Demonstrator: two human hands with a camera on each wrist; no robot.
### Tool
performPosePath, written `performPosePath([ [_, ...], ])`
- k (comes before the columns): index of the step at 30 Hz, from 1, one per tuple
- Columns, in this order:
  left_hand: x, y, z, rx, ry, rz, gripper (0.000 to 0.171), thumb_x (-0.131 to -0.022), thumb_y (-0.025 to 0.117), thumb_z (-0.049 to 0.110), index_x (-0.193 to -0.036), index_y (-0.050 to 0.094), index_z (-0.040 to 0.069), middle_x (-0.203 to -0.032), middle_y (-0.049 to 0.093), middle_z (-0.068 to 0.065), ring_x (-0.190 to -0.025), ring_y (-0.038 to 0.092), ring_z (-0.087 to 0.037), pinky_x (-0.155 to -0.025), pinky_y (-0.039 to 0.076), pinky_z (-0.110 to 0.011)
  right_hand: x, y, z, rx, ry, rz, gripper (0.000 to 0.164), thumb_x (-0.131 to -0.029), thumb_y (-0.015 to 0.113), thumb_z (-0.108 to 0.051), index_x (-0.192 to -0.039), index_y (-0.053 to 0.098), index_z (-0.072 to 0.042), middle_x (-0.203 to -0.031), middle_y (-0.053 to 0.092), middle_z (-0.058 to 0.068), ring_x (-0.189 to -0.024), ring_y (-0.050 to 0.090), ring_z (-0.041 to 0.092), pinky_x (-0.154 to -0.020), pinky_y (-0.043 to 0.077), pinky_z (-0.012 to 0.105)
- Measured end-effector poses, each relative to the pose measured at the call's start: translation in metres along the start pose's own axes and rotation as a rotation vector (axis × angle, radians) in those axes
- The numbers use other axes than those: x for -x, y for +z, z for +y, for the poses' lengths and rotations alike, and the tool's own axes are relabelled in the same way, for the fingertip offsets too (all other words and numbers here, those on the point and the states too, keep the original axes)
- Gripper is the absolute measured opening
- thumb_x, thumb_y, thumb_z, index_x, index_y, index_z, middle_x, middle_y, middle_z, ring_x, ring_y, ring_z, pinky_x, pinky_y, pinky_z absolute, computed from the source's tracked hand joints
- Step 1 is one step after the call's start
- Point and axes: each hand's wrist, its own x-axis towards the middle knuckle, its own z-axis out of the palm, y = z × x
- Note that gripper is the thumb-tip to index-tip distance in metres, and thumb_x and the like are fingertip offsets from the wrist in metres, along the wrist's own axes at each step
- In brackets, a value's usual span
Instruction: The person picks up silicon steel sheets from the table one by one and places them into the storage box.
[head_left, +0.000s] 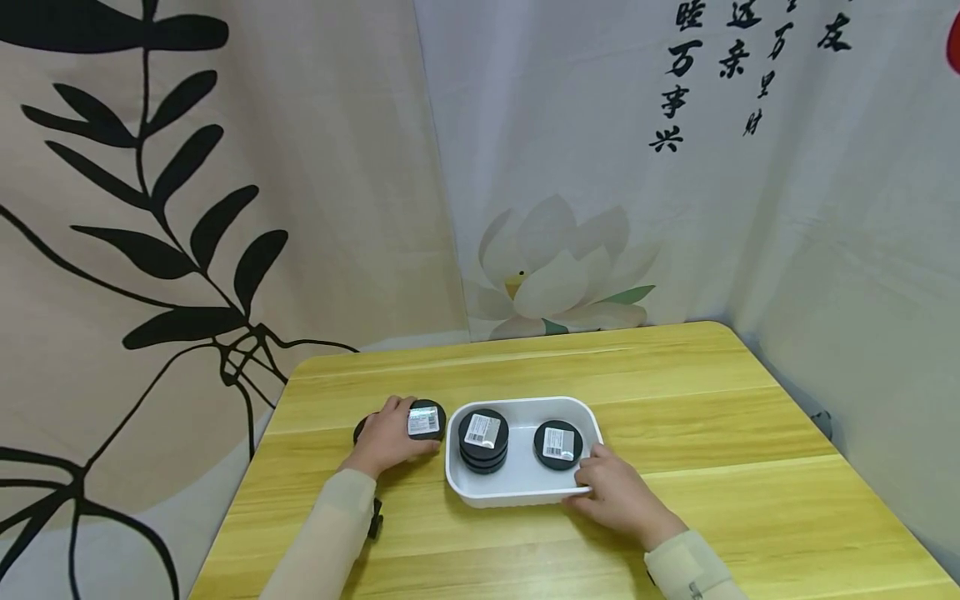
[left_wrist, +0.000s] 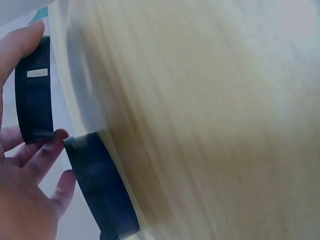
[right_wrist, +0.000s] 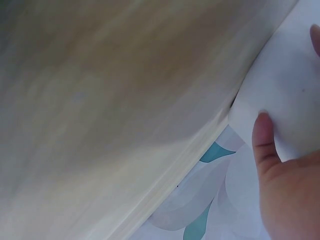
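- Left hand (head_left: 386, 437) has one black round tin (head_left: 426, 420) pinched between thumb and fingers, so that grip's only as wide as the tin. It's just left of the tray, white barcode label facing up.
- Second black tin (left_wrist: 102, 185) is right by the same hand's fingertips, on the table. In the head view it's mostly hidden behind the hand.
- Right hand (head_left: 618, 496) has hold of the near right corner of the white tray (head_left: 517, 498), fingers at the rim. The right wrist cam shows the thumb against the outer wall.
- Inside the tray: a stack of black tins (head_left: 483, 440) at the left end, and another black tin (head_left: 558, 444) sitting apart toward the right. Both have white labels on top.
- Both arms are in pale sleeves (head_left: 322, 533), with a black thing (head_left: 375, 518) poking out at the left wrist.
- Everything's on a yellow wood-grain table (head_left: 697, 433).
- Behind that, fabric hangings: black leafy plant print (head_left: 187, 162) on the left, pale lotus (head_left: 558, 275) in the middle, black Chinese characters (head_left: 673, 100) up top.
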Motion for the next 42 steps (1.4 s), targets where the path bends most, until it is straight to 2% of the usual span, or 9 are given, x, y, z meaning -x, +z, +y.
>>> performPosePath([
  [4, 0.0, -0.002, 0.002, 0.057, -0.024, 0.002, 0.103, -0.053, 0.074, 0.066, -0.134, 0.042, 0.012, -0.121, 0.044, -0.008, -0.096, 0.051, -0.03, -0.089, 0.037, -0.05, 0.0, 0.001, 0.001, 0.004, -0.002, 0.002, 0.028, -0.069, 0.075, -0.043, -0.059, 0.052, -0.03, -0.069, 0.046, -0.02, -0.075, 0.038, 0.007, -0.063, 0.038, 0.025],
  [10, 0.001, -0.001, 0.004, 0.133, -0.049, -0.011, 0.104, -0.051, 0.079, 0.061, -0.135, 0.041, 0.013, -0.121, 0.042, -0.005, -0.095, 0.052, -0.024, -0.081, 0.044, -0.045, 0.0, 0.001, 0.0, -0.001, -0.006, 0.013, 0.029, -0.069, 0.076, -0.043, -0.059, 0.052, -0.03, -0.069, 0.045, -0.021, -0.075, 0.038, 0.007, -0.063, 0.038, 0.025],
  [15, 0.002, 0.0, 0.004, 0.165, -0.051, -0.004, 0.103, -0.05, 0.081, 0.059, -0.134, 0.041, 0.014, -0.119, 0.042, -0.003, -0.093, 0.051, -0.021, -0.082, 0.043, -0.041, 0.0, 0.0, 0.0, 0.003, -0.01, 0.016, 0.029, -0.069, 0.076, -0.043, -0.059, 0.052, -0.03, -0.068, 0.044, -0.021, -0.075, 0.038, 0.007, -0.063, 0.038, 0.025],
  [31, 0.004, -0.002, 0.006, 0.261, -0.048, -0.008, 0.105, -0.049, 0.082, 0.058, -0.133, 0.041, 0.012, -0.116, 0.04, -0.003, -0.092, 0.051, -0.021, -0.082, 0.044, -0.041, -0.001, -0.001, -0.001, -0.009, 0.006, -0.012, 0.025, -0.07, 0.075, -0.043, -0.061, 0.056, -0.029, -0.07, 0.047, -0.02, -0.077, 0.038, 0.008, -0.065, 0.038, 0.026],
  [42, 0.002, -0.008, 0.016, 0.289, -0.054, -0.004, 0.107, -0.045, 0.082, 0.059, -0.133, 0.04, 0.015, -0.119, 0.039, -0.001, -0.092, 0.05, -0.019, -0.083, 0.043, -0.039, 0.0, 0.001, 0.0, 0.014, -0.026, 0.03, 0.027, -0.068, 0.076, -0.042, -0.059, 0.054, -0.028, -0.069, 0.045, -0.02, -0.074, 0.038, 0.007, -0.062, 0.038, 0.025],
])
